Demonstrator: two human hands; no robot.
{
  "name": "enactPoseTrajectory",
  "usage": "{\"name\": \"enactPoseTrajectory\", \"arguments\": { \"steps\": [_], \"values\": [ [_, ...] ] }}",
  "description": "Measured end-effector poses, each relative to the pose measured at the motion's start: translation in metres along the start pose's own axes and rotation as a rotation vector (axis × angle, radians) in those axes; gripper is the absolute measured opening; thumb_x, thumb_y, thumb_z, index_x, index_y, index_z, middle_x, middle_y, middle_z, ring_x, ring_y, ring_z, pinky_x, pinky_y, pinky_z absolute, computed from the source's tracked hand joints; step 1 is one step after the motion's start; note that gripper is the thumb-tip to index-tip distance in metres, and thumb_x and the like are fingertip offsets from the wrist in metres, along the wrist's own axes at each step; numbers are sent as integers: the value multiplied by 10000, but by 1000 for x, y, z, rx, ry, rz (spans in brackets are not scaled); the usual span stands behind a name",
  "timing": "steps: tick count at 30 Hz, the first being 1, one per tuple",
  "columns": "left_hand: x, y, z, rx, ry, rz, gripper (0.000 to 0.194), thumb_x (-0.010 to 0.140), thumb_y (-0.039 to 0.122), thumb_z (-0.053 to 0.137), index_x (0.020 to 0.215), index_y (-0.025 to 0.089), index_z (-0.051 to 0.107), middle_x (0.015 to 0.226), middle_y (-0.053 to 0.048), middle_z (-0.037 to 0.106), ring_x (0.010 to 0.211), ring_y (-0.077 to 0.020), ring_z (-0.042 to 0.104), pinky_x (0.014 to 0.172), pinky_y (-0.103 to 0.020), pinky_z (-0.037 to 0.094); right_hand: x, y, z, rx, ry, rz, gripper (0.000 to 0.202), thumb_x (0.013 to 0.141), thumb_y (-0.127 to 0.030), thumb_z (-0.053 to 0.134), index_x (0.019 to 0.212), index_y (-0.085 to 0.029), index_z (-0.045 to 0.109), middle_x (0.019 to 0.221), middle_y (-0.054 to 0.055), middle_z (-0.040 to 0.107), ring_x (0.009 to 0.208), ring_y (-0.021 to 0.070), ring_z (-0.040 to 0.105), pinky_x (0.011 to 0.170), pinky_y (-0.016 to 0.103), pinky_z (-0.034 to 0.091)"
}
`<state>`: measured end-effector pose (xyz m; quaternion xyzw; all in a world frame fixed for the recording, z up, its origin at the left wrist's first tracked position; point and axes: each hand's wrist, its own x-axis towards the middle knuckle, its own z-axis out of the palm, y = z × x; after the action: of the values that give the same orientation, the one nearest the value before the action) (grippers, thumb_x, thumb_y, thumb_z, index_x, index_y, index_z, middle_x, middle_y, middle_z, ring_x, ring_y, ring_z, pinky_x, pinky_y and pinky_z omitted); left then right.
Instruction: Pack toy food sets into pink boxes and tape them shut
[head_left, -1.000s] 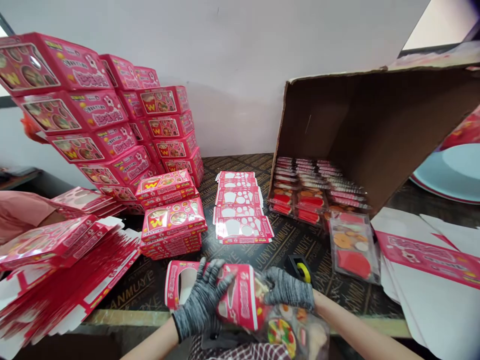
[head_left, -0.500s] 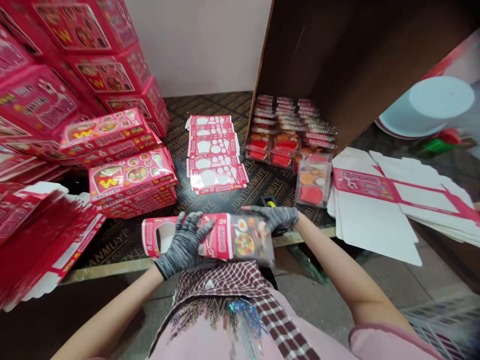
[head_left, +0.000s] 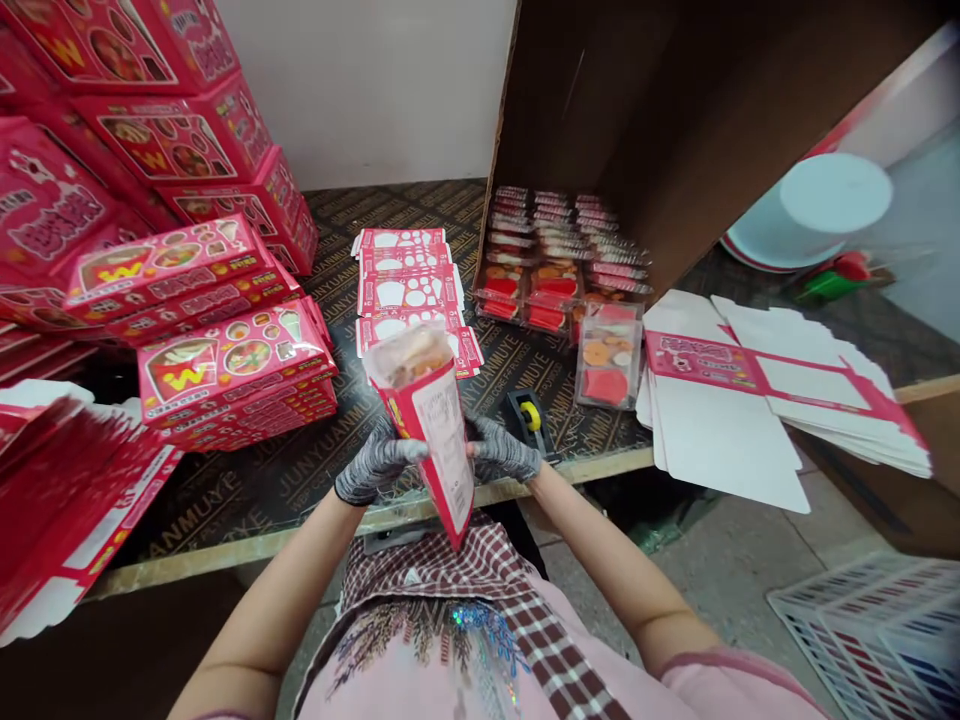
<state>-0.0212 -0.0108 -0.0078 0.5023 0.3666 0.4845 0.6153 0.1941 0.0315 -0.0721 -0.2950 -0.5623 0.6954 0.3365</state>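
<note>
Between my two gloved hands a pink cardboard box (head_left: pixel 442 440) is held tilted upright over the table's front edge. A clear plastic tray of toy food (head_left: pixel 414 362) sticks out of the box's upper end. My left hand (head_left: pixel 382 462) grips the box's left side, its thumb across the front. On the other side, my right hand (head_left: pixel 504 450) is closed against the box, its fingers partly hidden behind it. Flat pink cartons with cut-out windows (head_left: pixel 411 290) lie just behind the box. A tape dispenser (head_left: pixel 531 418) with a yellow roll stands right of my right hand.
Finished-looking pink boxes (head_left: pixel 236 365) are stacked at the left, beside folded red cartons (head_left: pixel 82 500). A large brown carton (head_left: pixel 585 110) on its side holds packed trays (head_left: pixel 551 270). One tray (head_left: pixel 609 355) lies before it. Flat white-and-pink cartons (head_left: pixel 727 400) overhang the right edge.
The box has gone from lying sideways to standing tilted, its tray end now up. My right hand has moved from the tray to the box's right side. The view has shifted slightly right.
</note>
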Motion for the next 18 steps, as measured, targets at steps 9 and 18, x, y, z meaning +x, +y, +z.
{"name": "enactPoseTrajectory", "arguments": {
  "steps": [9, 18],
  "values": [
    [11, -15, 2, -203, 105, 56, 654, 764, 527, 817, 1326, 233, 658, 1313, -87, 703, 1286, -323, 605, 1092, -470, 495, -15, -24, -21, -191, 272, 24, 582, 662, -630, 821, 1048, -203, 733, 1032, 61, 770, 1032, 299, 715, 955, 454, 588],
    [4, -48, -2, -39, 150, 23, 516, 726, 439, 863, 1159, 190, 733, 1189, -90, 755, 1103, -298, 689, 1007, -456, 545, -19, -30, -24, -276, 209, 140, 576, 559, -492, 903, 1053, -252, 728, 1052, 82, 785, 1060, 317, 719, 1027, 550, 563]
  ]
}}
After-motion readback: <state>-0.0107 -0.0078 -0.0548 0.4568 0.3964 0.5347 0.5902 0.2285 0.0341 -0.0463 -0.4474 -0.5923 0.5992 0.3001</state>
